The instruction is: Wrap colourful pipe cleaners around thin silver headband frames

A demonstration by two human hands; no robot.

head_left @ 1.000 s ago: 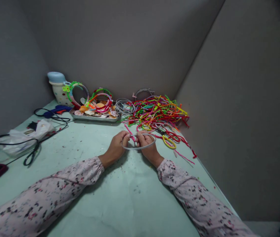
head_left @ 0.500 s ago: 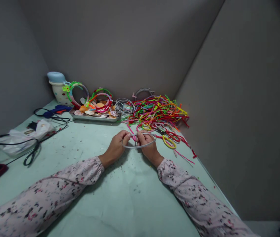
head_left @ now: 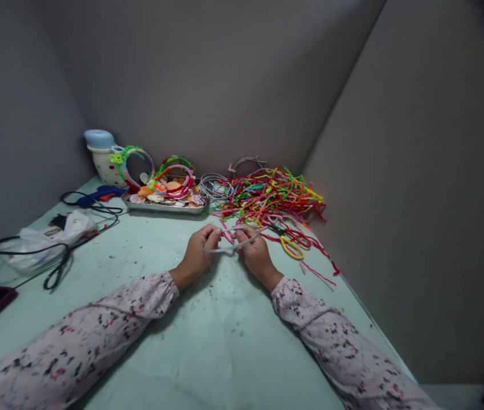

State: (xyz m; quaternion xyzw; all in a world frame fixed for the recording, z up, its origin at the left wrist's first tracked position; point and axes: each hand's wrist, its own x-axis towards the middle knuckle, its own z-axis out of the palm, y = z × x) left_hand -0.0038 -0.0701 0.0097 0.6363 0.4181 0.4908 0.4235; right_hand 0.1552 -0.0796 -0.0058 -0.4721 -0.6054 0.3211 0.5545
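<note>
Between my two hands is a thin grey wire ring [head_left: 225,250], held a little above the table and tilted. My left hand [head_left: 197,253] pinches its left side between thumb and fingers. Closed on the right part of the same ring is my right hand [head_left: 259,257], thumb on top. A pink pipe cleaner [head_left: 226,233] shows in the gap between the hands; whether fingers also hold it I cannot tell. Just beyond lies a tangled heap of coloured pipe cleaners [head_left: 276,193].
A metal tray [head_left: 167,209] carries shells and decorated hoops [head_left: 133,152]. Coiled grey wire [head_left: 216,187] lies beside it. Yellow-handled scissors [head_left: 292,248] rest near my right hand. Leftward are a white-and-blue container [head_left: 106,162], a blue tool [head_left: 97,195], a plastic bag [head_left: 37,245] and black cable [head_left: 60,267].
The ring has shifted slightly left and its right side is tilted up more. My left hand moved a little left, so the gap between the hands is wider.
</note>
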